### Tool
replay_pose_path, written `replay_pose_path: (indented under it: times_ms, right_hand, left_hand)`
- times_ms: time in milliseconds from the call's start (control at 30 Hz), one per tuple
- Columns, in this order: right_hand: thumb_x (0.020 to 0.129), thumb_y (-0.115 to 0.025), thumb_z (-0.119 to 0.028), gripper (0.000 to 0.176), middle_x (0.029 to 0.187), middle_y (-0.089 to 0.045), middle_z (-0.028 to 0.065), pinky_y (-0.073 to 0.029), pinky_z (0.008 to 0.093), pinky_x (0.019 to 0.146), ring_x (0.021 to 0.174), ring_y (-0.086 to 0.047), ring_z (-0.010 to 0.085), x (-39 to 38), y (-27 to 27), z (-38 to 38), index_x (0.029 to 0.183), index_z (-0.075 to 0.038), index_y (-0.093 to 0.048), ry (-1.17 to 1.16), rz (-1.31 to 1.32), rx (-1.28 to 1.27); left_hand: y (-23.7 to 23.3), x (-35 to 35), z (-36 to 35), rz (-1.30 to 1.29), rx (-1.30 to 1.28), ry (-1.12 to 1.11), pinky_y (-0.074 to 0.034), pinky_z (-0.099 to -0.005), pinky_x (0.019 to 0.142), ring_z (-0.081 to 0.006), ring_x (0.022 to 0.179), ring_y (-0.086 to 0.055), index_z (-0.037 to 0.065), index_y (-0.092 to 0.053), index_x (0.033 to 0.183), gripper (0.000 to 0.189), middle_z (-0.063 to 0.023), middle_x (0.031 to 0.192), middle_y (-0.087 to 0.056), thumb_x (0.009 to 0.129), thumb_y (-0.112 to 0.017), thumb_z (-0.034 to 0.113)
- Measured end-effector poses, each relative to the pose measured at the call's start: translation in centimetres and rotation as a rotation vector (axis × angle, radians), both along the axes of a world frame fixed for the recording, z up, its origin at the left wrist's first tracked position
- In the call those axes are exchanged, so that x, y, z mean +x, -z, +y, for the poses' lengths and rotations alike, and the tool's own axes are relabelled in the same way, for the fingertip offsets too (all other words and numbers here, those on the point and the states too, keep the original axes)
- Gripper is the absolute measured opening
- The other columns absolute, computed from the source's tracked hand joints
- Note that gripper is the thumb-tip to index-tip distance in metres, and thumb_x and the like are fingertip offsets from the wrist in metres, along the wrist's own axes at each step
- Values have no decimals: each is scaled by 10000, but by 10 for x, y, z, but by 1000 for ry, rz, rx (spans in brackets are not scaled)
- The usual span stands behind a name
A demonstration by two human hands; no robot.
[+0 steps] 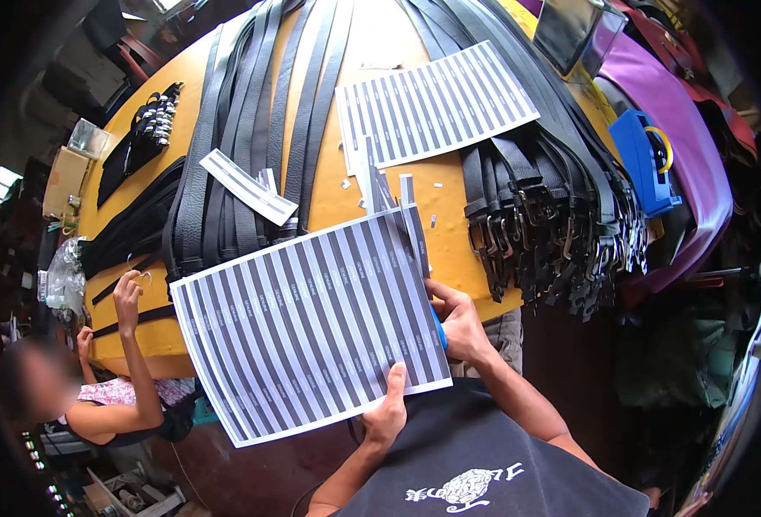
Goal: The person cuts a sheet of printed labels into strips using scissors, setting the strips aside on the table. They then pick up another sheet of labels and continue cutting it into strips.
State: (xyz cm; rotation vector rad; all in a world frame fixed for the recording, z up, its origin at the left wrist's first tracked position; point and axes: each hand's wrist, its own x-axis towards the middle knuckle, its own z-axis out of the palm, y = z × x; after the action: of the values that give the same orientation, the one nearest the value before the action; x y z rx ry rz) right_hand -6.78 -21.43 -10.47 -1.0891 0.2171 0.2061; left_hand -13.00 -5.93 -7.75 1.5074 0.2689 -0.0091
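Observation:
My left hand grips the lower edge of a white sheet printed with dark label stripes, thumb on top and fingers underneath. At the sheet's right edge, my right hand is closed around the blue handle of a pair of scissors. The sheet hides part of the scissors. A narrow strip stands partly apart from the sheet along that edge. Beyond, a second striped sheet lies on the yellow table. A cut strip of labels rests on black belts.
Buckled black belts hang over the table's right side, beside a blue tape dispenser. Small paper scraps dot the tabletop. At the left, another person sits handling dark straps. Purple material lies far right.

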Motion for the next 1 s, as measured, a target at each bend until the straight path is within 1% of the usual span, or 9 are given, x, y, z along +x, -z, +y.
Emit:
replay_pose_path:
  times_ms: [67, 167, 267, 533, 667, 767, 933, 1000]
  right_hand:
    - [715, -801, -78, 762, 1041, -660, 122, -517, 259, 775, 865, -632, 118, 2, -2, 0, 1350, 45, -397, -4, 4, -11]
    - [718, -800, -86, 755, 1026, -663, 120, -514, 257, 766, 855, -631, 112, 5, -7, 0, 1349, 34, -403, -12, 14, -11]
    - [722, -797, -92, 740, 1010, -667, 113, -512, 251, 757, 846, -627, 103, 11, -10, 1, 1344, 23, -413, -12, 11, -1]
    - [731, -790, -99, 723, 996, -667, 104, -508, 243, 745, 835, -622, 96, 14, -12, -2, 1344, 8, -422, -20, -11, -25]
    - [730, -793, -102, 720, 996, -667, 104, -509, 240, 741, 833, -622, 96, 14, -7, -1, 1339, 10, -426, -5, -26, -10]
    - [729, -794, -104, 717, 997, -667, 103, -508, 237, 739, 830, -622, 96, 16, -9, -1, 1335, 14, -430, -9, -32, 9]
    - [725, -794, -99, 732, 1000, -667, 103, -505, 234, 736, 827, -620, 95, 18, -17, -2, 1342, 24, -420, -27, -32, 25]
    - [738, -762, -71, 722, 993, -661, 110, -500, 246, 729, 835, -615, 107, 19, -15, -2, 1357, 29, -403, -41, -30, 9]
  left_hand:
    - [-1, 1, -1, -12, 10, -9, -448, -291, 883, -184, 968, -592, -55, -577, 1129, 283, -103, 1096, -614, 880, -636, 63]
    - [1, 1, 0, -30, -45, -13, -448, -289, 884, -185, 971, -592, -56, -578, 1128, 281, -101, 1092, -614, 881, -635, 66]
    - [-7, 1, 1, -13, 42, 34, -448, -289, 884, -185, 971, -591, -54, -578, 1129, 280, -100, 1090, -615, 883, -635, 69]
    - [-5, 0, -1, -59, -23, 18, -448, -284, 882, -180, 963, -592, -49, -585, 1126, 276, -102, 1086, -619, 885, -635, 76]
    - [-4, 1, 0, -20, -29, 17, -450, -284, 878, -183, 961, -592, -48, -587, 1122, 274, -100, 1084, -619, 883, -638, 75]
    - [-3, 2, 0, -57, -5, 16, -450, -284, 877, -181, 960, -591, -48, -587, 1121, 276, -99, 1084, -619, 880, -640, 74]
    - [-4, 3, -1, -49, -16, -3, -451, -288, 876, -183, 958, -593, -50, -589, 1117, 274, -99, 1085, -619, 877, -643, 71]
    - [-1, 3, -1, -59, -14, -11, -452, -291, 877, -187, 962, -593, -49, -586, 1121, 278, -100, 1087, -618, 876, -643, 69]
